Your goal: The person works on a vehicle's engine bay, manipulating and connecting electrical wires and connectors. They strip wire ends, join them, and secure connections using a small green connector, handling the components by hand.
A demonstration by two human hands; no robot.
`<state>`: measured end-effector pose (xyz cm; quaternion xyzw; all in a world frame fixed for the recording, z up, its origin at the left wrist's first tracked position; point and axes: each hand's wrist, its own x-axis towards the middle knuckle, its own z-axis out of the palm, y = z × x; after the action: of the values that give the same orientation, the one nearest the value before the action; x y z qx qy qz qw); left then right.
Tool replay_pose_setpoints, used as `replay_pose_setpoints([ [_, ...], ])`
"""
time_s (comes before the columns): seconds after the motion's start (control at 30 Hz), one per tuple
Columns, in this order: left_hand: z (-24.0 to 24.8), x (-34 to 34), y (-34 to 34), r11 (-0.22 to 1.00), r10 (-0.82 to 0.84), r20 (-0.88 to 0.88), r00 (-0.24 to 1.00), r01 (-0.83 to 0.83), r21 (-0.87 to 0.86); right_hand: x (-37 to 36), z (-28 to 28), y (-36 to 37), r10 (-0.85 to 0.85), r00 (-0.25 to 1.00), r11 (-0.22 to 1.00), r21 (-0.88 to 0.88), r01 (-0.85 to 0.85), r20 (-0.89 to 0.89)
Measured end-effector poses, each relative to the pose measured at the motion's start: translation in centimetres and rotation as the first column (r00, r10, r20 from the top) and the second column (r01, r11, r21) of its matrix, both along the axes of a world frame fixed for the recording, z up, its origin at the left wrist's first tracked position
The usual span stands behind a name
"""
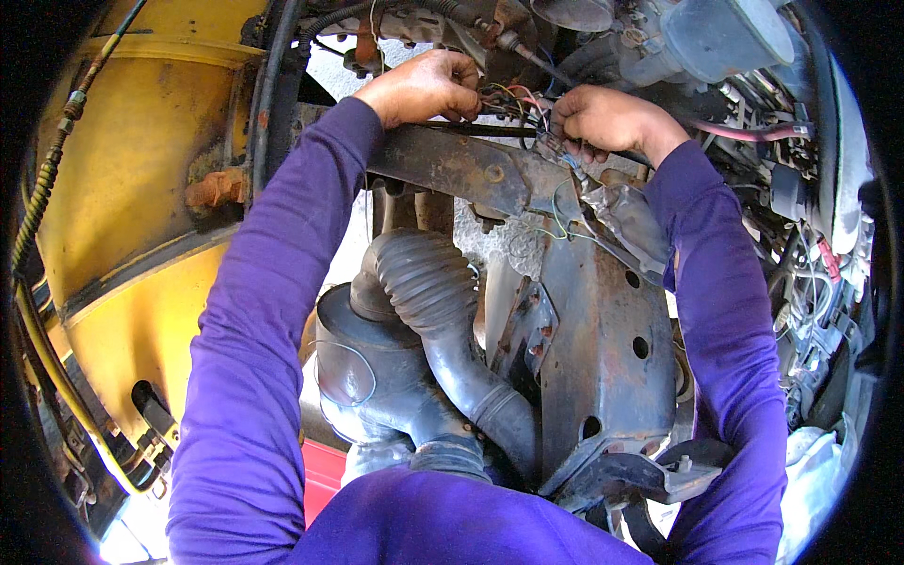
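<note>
A ribbed hose (428, 287) curves from a dark canister (403, 369) — a yellow panel (155, 160) (stained, grimy) stands left.

Vehicle repair area, ribbed hose (426, 282), steel frame (603, 348)

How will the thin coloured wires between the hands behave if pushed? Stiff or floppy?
The thin coloured wires look floppy: they arc loosely between the left hand and right hand. Probably light, being so slim. Pushing one may drag its neighbours, since they run close together.

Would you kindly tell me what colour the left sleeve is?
The left sleeve is purple, clearest in head view.
</note>
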<state>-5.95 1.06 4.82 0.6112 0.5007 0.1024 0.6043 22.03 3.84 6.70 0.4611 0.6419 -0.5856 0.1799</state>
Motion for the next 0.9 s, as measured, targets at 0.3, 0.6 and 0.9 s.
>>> replay_pose_setpoints([
  [0.3,3.3,3.6,-5.0,0.922,0.255,-0.15,0.955,-0.193,0.337,0.2,0.3,0.4,-0.003,1.0,1.0,-0.015,0.002,-0.014],
  [0.6,1.9,7.2,-14.1,0.576,0.791,0.021,0.612,-0.756,0.311,0.8,0.9,0.1,-0.263,0.941,0.965,-0.067,0.255,-0.212],
  [0.9,0.8,10.4,-17.8,0.547,0.8,0.06,0.597,-0.767,0.336,0.1,1.4,-0.7,-0.135,0.988,0.989,0.05,0.138,-0.071],
])
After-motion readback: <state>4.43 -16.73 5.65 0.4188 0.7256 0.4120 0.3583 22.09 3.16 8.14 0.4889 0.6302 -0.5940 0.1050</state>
